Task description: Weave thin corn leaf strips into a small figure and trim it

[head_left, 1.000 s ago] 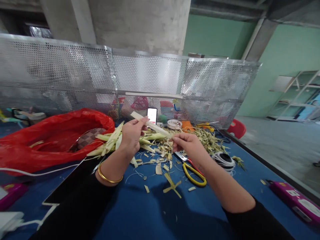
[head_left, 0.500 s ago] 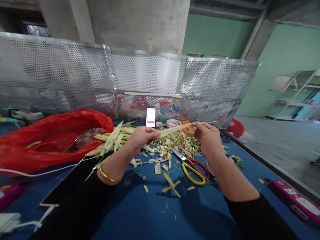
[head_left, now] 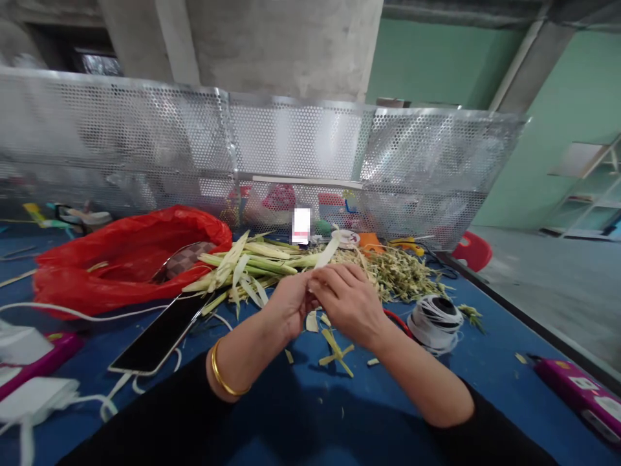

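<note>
My left hand [head_left: 287,305] and my right hand [head_left: 348,301] meet in front of me over the blue table, with fingertips pinched together. A pale, flat leaf strip [head_left: 328,251] sticks up from between them; its lower part is hidden by my fingers. Just below the hands lies a small cross of yellowish leaf strips [head_left: 332,353]. Behind my left hand is a pile of long green-yellow leaves [head_left: 264,259]. Only a red handle of the scissors [head_left: 400,323] shows past my right hand. A gold bangle [head_left: 220,372] circles my left wrist.
A red plastic bag [head_left: 116,259] stands at the left, with a black-screened tablet or phone [head_left: 162,336] and white chargers [head_left: 41,398] nearer me. Right of my hands are a heap of trimmed plant bits [head_left: 402,275], a spool of white cord [head_left: 434,327] and a purple box [head_left: 577,395]. A perforated metal screen [head_left: 295,139] closes the back.
The strip was stretched sideways between my separated hands; now both hands have come together and it points upward. My view has shifted slightly, and the scissors are now mostly covered.
</note>
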A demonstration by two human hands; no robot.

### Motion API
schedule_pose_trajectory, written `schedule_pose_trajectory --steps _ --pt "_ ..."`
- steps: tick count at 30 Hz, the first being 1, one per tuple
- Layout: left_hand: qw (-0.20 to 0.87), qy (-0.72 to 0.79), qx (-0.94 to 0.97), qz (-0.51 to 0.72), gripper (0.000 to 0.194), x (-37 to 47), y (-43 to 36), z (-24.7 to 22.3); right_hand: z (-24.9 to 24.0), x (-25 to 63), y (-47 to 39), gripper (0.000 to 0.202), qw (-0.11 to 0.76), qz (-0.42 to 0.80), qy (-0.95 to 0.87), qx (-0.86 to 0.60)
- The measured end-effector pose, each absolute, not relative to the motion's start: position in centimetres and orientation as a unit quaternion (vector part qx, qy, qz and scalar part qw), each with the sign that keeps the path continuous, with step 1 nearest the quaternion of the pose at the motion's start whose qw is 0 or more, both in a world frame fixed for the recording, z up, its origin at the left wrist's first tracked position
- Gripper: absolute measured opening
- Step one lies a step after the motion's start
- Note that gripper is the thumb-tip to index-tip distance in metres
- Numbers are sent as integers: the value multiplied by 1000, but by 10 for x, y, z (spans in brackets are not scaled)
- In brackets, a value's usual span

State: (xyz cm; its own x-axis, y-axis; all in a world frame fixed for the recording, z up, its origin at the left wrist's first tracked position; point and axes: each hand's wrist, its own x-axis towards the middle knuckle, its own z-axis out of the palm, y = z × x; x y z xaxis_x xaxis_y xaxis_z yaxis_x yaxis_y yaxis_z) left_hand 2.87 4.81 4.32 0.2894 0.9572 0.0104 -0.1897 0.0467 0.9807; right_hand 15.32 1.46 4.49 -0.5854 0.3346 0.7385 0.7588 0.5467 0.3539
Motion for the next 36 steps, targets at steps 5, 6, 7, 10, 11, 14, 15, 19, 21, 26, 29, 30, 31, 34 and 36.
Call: schedule_pose_trajectory --steps 5,6,7,10,11,14,15,19,21,26,29,30,31,34,36 --pt "718 386 353 458 8 11 13 28 29 142 8 19 293 -308 -857 -289" --pt "728 386 331 459 7 8 8 25 25 140 5 20 285 -306 -865 -277" --pt "736 386 313 459 7 5 4 22 22 139 2 20 275 -306 -871 -268" --pt "752 384 273 461 6 1 -3 14 12 137 -8 21 254 -312 -878 -259" --pt "756 383 266 459 6 1 -5 13 9 138 -12 21 251 -310 -879 -260" --pt "771 365 276 442 7 -1 -9 9 5 143 -20 21 260 -299 -880 -263" --pt "774 358 288 435 9 -2 -9 8 5 145 -21 21 262 -296 -879 -267" --pt "755 379 328 422 21 -5 -7 3 8 153 -23 19 271 -273 -872 -303" --pt "735 413 341 416 21 -5 -6 2 9 154 -22 17 294 -247 -867 -318" --pt "719 434 348 417 20 -4 -5 1 6 150 -22 16 335 -205 -861 -322" --pt "726 431 330 422 19 -4 -4 3 6 148 -23 17 345 -187 -855 -339" --pt "727 432 323 424 19 -4 -4 3 7 148 -23 16 351 -174 -851 -350" --pt "727 433 318 427 19 -4 -4 3 8 149 -24 15 360 -159 -845 -361" --pt "716 431 332 437 19 -5 -3 4 9 149 -24 10 397 -106 -827 -384" --pt "704 426 351 446 17 -5 -3 4 8 149 -23 8 423 -70 -811 -397"
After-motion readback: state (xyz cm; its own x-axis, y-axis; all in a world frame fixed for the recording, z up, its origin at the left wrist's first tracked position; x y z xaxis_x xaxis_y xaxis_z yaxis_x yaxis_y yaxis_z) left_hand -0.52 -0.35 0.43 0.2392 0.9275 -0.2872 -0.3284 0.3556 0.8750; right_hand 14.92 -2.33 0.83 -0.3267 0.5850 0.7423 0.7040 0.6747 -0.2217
